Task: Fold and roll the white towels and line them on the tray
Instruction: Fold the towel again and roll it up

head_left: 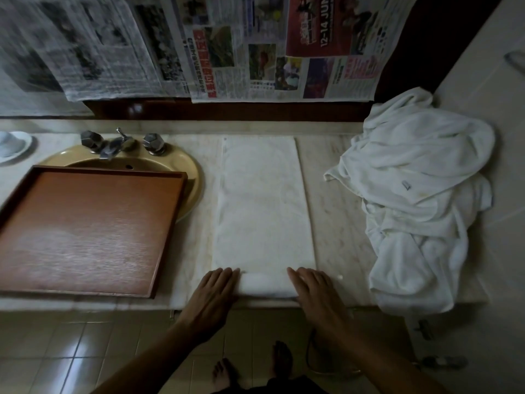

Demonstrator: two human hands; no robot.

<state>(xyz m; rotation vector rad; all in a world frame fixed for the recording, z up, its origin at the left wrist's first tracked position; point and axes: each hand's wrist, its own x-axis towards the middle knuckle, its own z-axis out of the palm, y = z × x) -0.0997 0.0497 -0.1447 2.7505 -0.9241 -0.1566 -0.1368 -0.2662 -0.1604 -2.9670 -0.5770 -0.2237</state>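
The towel [264, 200] is white cloth, matt and soft, with a fine nap. The pile [420, 194] on the right is the same white terry cloth, crumpled, with a small sewn label. The tray [85, 228] is reddish-brown wood (or a wood-grain finish), with visible grain and a dull sheen. The counter [332, 194] is pale stone like marble, smooth and faintly veined. The sink [190, 166] is tan glazed ceramic, glossy. The taps [153, 143] are shiny, faceted metal. The newspaper [241, 52] on the wall is thin printed paper, matt. The floor tiles [71, 345] are smooth and glossy, catching reflected light. The saucer [14, 145] looks like white glazed ceramic.
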